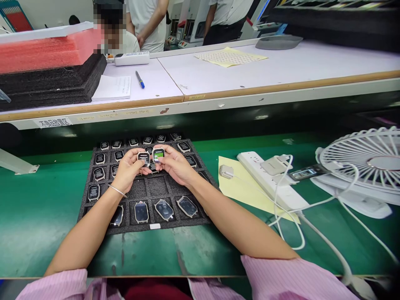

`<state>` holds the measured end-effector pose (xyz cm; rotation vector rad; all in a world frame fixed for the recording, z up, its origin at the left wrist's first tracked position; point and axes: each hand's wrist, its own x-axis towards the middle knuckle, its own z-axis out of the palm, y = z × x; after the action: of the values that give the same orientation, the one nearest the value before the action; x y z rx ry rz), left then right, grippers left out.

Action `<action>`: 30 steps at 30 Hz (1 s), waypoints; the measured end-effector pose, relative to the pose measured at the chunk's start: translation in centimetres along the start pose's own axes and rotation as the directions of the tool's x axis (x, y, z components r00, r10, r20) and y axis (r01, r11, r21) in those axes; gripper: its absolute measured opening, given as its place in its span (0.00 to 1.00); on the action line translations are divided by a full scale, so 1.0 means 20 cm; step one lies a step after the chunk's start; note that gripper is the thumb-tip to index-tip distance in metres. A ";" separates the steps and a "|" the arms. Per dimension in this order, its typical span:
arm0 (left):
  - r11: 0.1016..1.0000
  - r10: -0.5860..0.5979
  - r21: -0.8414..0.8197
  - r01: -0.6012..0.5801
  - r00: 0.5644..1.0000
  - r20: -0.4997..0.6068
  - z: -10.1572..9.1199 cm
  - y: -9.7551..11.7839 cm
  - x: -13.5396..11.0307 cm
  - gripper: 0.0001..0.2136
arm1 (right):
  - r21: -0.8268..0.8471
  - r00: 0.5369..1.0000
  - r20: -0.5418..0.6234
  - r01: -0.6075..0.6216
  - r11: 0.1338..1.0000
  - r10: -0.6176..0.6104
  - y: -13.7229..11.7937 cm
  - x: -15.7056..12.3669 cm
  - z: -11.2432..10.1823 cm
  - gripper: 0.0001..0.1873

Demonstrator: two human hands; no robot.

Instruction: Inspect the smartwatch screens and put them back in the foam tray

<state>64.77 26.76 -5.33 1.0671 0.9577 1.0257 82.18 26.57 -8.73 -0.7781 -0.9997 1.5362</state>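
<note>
My left hand (129, 166) grips a smartwatch without a strap (143, 158), its lit screen showing white text on black. Close beside it, my right hand (175, 164) holds a second strapless smartwatch (158, 155) with a green area on its screen; the thumb rests on its lower part. Both hands are over a black foam tray (146, 187) with square compartments. Many hold smartwatches with text on their screens, such as one at the left edge (94, 192). In the nearest row lie several watches with dark screens (141, 212). My hands hide some compartments.
Right of the tray, a white power strip (271, 179) with cables and a charger lies on yellow paper (231, 175). A white fan (368, 162) stands farther right. A raised shelf (218, 83) behind holds foam stacks (46, 79) and a pen (140, 80). Other people are beyond.
</note>
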 end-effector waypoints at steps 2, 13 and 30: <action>1.000 0.011 -0.005 -0.011 1.000 0.008 0.00 0.00 0.00 0.20 | -0.005 1.000 0.002 0.009 1.000 -0.009 0.00 0.00 0.00 0.23; 1.000 -0.006 -0.001 0.006 1.000 -0.013 0.01 -0.01 0.00 0.17 | -0.021 1.000 -0.018 0.019 1.000 -0.019 0.01 0.00 0.02 0.22; 0.999 -0.031 -0.034 0.032 0.999 0.016 0.01 0.00 -0.01 0.17 | -0.001 1.000 -0.002 0.020 1.000 -0.020 0.01 0.00 0.01 0.19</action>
<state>64.87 26.60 -5.34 1.0272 0.9389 1.0033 81.91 26.57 -8.78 -0.7679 -1.0036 1.5182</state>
